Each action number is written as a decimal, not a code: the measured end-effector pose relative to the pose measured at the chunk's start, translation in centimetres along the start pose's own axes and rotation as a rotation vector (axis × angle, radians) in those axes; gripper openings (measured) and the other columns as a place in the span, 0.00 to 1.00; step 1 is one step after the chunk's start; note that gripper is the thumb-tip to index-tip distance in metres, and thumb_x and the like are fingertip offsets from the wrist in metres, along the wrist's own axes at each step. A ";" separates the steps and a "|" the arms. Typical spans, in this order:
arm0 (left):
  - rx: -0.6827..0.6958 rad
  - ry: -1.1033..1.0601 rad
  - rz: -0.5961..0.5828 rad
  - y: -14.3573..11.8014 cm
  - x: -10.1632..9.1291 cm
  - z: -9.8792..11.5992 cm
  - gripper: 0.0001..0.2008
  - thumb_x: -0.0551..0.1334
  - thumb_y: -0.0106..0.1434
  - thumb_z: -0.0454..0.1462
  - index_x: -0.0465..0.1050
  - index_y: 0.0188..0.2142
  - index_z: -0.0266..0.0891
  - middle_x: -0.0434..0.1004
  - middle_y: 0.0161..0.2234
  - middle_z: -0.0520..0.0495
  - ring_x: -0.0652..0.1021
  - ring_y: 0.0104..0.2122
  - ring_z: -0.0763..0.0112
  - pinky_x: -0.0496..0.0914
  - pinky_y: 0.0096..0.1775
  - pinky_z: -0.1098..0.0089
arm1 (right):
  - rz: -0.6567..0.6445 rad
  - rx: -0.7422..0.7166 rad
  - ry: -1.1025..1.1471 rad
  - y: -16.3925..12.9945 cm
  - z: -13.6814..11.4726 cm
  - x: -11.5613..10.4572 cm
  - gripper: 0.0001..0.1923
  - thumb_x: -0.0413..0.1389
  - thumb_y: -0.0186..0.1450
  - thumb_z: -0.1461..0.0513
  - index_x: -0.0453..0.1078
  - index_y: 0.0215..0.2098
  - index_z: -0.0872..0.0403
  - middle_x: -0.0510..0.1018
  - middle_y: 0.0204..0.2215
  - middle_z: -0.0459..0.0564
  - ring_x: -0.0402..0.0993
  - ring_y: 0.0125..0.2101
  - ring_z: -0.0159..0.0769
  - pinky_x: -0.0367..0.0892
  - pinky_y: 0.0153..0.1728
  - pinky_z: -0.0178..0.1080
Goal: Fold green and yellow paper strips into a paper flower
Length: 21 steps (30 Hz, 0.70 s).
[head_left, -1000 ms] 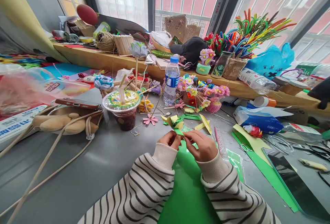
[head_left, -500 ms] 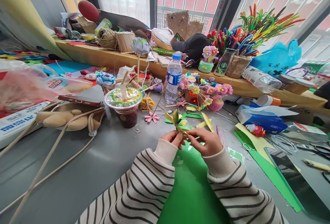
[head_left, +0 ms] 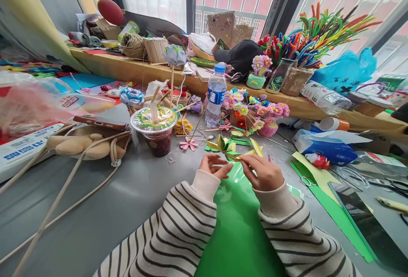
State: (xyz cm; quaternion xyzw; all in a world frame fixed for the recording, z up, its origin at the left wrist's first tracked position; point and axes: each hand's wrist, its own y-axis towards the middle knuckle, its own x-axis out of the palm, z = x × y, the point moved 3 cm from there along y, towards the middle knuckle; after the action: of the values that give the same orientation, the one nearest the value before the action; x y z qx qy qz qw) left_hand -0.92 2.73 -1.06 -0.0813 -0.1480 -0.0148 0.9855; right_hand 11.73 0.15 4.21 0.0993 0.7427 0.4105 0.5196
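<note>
My left hand (head_left: 212,166) and my right hand (head_left: 263,172) meet just above a green paper sheet (head_left: 237,226) that lies in front of me. Between their fingertips they pinch the base of a folded yellow-and-green paper flower (head_left: 225,147), whose petals point away from me. A loose yellow paper strip (head_left: 256,147) lies just past my right hand. Both wrists wear striped sleeves.
A sealed cup with a dark drink (head_left: 155,130) stands left of the hands and a water bottle (head_left: 216,95) behind them. Small pink flower pots (head_left: 255,115), a blue tissue pack (head_left: 325,149), scissors (head_left: 306,181), a phone (head_left: 98,122) on a plush toy and a cluttered wooden sill (head_left: 127,69) surround the grey table.
The paper flower has been turned and lowered between my fingers. My right hand has shifted a little to the right, and the view has tilted slightly.
</note>
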 end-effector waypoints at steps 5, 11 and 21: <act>0.042 -0.184 0.157 0.7 -0.9 0.3 0.38 0.69 0.32 0.35 0.51 0.43 0.39 0.63 0.42 0.40 0.74 0.31 0.74 0.68 0.35 0.70 | -0.155 0.224 0.347 0.0 0.6 0.1 0.09 0.48 0.56 0.63 0.69 0.29 0.56 0.75 0.24 0.49 0.71 0.22 0.28 0.68 0.21 0.30; -0.041 -0.228 0.069 0.9 -1.1 0.8 0.41 0.69 0.32 0.35 0.52 0.47 0.40 0.68 0.32 0.49 0.73 0.26 0.75 0.67 0.33 0.71 | -0.320 0.676 0.847 -0.6 0.9 0.7 0.11 0.53 0.51 0.57 0.69 0.25 0.58 0.74 0.18 0.48 0.70 0.17 0.29 0.68 0.17 0.31; -0.130 -0.235 0.122 0.2 -0.6 1.4 0.38 0.68 0.35 0.33 0.55 0.47 0.39 0.72 0.27 0.49 0.74 0.22 0.73 0.69 0.26 0.73 | -0.470 0.718 0.957 -0.3 0.4 1.3 0.14 0.54 0.50 0.55 0.67 0.27 0.58 0.72 0.22 0.47 0.68 0.21 0.27 0.68 0.19 0.31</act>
State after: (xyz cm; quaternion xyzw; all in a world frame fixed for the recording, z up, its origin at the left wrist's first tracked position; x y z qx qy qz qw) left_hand -1.91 3.17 0.05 -0.1549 -0.2557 0.0454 0.9532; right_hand 11.53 0.91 3.04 -0.0925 0.9856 0.0105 0.1411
